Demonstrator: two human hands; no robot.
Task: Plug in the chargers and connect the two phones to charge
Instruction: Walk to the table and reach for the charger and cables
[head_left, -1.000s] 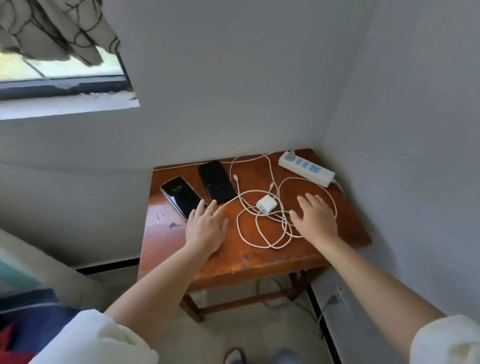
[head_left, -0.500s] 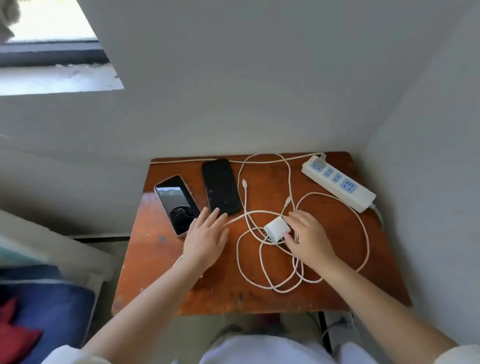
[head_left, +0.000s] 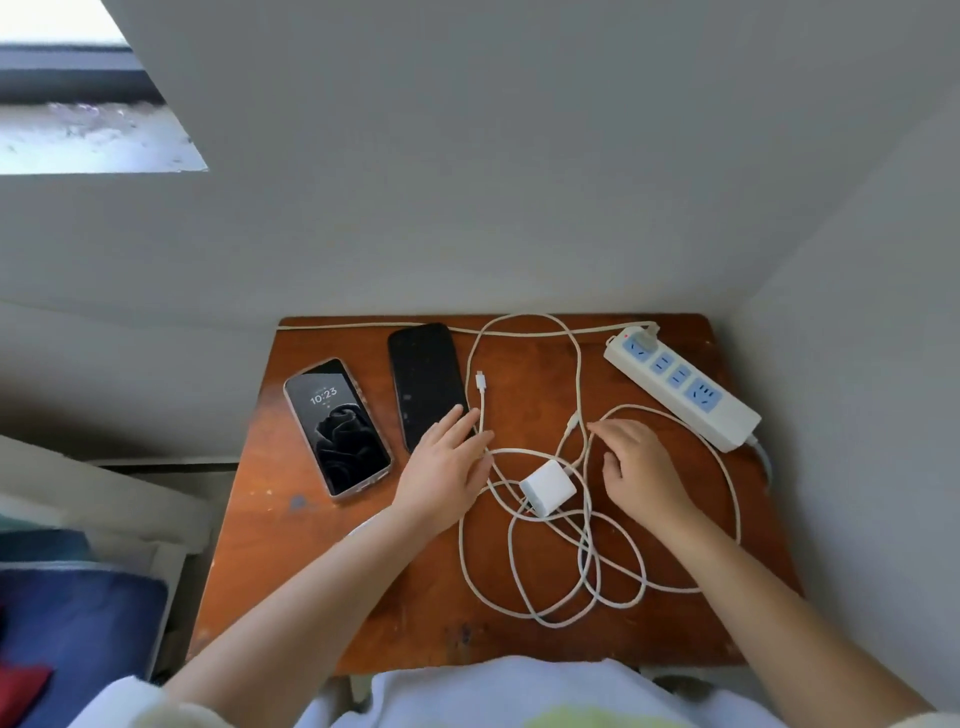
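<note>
Wooden side table (head_left: 322, 571) sits in a wall corner and carries everything. White power strip (head_left: 681, 387) lies diagonally at the far right, long axis running far-left to near-right, with one plug already seated in its far socket; the other blue sockets look free. Lit phone (head_left: 336, 426), showing 10:23, is at the left, and the dark phone (head_left: 427, 384) lies just right of it, both with long axes pointing roughly away from the person. Tangled white cables (head_left: 550, 561) loop across the centre, the white charger brick (head_left: 548, 487) sitting on them between both hands. Left hand (head_left: 447, 467) lies flat with straight fingers, tips over the dark phone's near end, grasping nothing. Right hand (head_left: 641, 467) has its fingers curled down onto a cable loop near a loose cable connector (head_left: 571, 422); can't tell if it's actually pinching it. A second free connector (head_left: 481, 380) lies just right of the dark phone. Judgement: brick goes in first. It's just left of the right hand, and the strip is far-right of that hand, so the right hand is the nearer one.
</note>
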